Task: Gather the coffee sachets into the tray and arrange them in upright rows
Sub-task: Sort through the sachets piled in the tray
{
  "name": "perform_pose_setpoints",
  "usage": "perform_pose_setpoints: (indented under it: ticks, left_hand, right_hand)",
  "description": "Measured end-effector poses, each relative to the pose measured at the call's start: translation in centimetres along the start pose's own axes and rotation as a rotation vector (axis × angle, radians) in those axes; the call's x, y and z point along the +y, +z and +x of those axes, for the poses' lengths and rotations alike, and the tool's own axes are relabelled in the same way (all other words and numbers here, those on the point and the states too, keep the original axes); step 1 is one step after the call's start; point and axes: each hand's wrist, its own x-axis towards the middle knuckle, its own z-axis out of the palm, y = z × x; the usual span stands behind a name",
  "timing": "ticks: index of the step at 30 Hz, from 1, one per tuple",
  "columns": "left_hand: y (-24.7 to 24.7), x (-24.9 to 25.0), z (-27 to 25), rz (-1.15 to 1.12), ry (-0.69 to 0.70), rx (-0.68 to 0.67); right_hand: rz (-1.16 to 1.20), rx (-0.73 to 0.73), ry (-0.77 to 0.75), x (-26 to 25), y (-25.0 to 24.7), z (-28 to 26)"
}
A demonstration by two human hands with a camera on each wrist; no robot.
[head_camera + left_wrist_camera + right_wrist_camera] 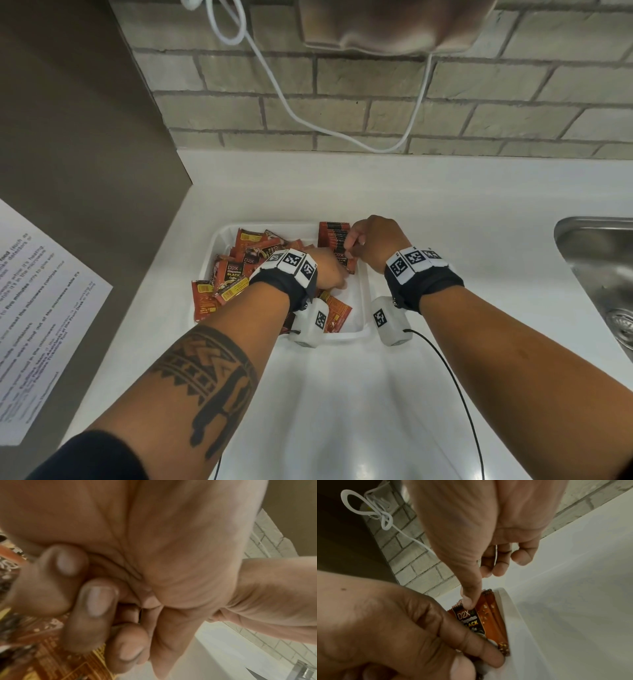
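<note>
Head view: both hands (371,241) (fingers curled) meet at upright sachets (334,234).

sachets (230,274): "D2X", "BLACK" | paper sheet (41,308): "five minutes", "microwave"; rest of print too small

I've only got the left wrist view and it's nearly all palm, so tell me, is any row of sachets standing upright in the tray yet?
Observer: Yes, one upright row stands at the tray's far right wall.
Operator: What's the right hand doing?
Observer: The right hand pinches the top of the row's front sachet, thumb on its face.
Operator: And the rest?
Observer: The loose sachets lie jumbled across the tray's left half.
</note>
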Motion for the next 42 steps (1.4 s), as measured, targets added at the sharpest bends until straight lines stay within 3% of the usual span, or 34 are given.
perform_pose_setpoints:
  ticks: [23,32,37,42]
  left_hand:
    - [0.1,-0.1,-0.1,-0.077,-0.008,0.008]
    - [-2.0,-2.9,-3.3,-0.144,0.028,0.103]
    - [-2.2,-4.5,-4.5,-0.01,0.018,0.098]
    - [-0.8,-4.0,-4.8,0.085,0.1,0.027]
  right_hand:
    - [-0.028,-0.015,-0.001,0.2,-0.2,-0.8]
    - [0.03,0.084,-0.077,-1.5,-0.9,-3.8]
    - [-0.169,-0.184,-0.06,-3.9,0.8,-5.5]
    - [-0.429,-0.339,0.001,-4.9,3.2,-5.2]
